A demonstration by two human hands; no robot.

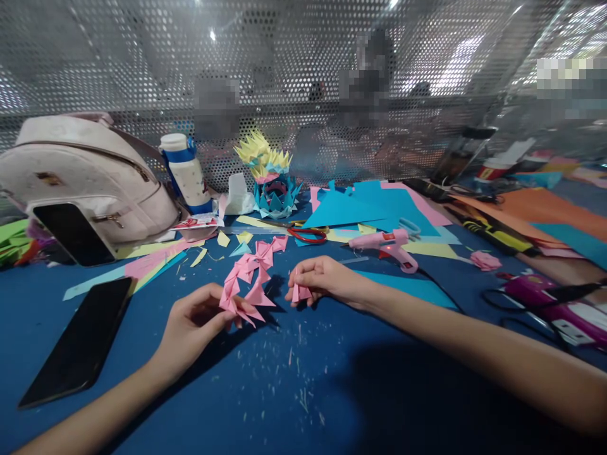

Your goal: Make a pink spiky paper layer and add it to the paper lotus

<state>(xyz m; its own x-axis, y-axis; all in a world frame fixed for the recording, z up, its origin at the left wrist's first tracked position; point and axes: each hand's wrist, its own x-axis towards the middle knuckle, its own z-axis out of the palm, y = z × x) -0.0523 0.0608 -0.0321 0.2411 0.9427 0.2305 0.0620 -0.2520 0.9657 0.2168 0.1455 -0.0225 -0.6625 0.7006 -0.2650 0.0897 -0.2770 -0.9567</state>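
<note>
Between the thumb and fingers of my left hand (199, 319) is the lower end of a curved chain of folded pink paper pieces (246, 268). The chain arcs upward and to the right, with pointed tips sticking out. To its right, my right hand (320, 281) pinches a small folded pink paper piece (301, 292), held apart from the chain. Beyond the hands, a pink glue gun (386, 243) and red-handled scissors (308, 235) lie on the blue table (284, 404).
Behind stand a pale backpack (85, 170), a bottle (187, 174) and a blue and yellow paper model (272, 183). Two phones (78, 341) are at the left. Blue paper sheets (365, 205) lie at the back, a purple glue gun (554, 306) at the right.
</note>
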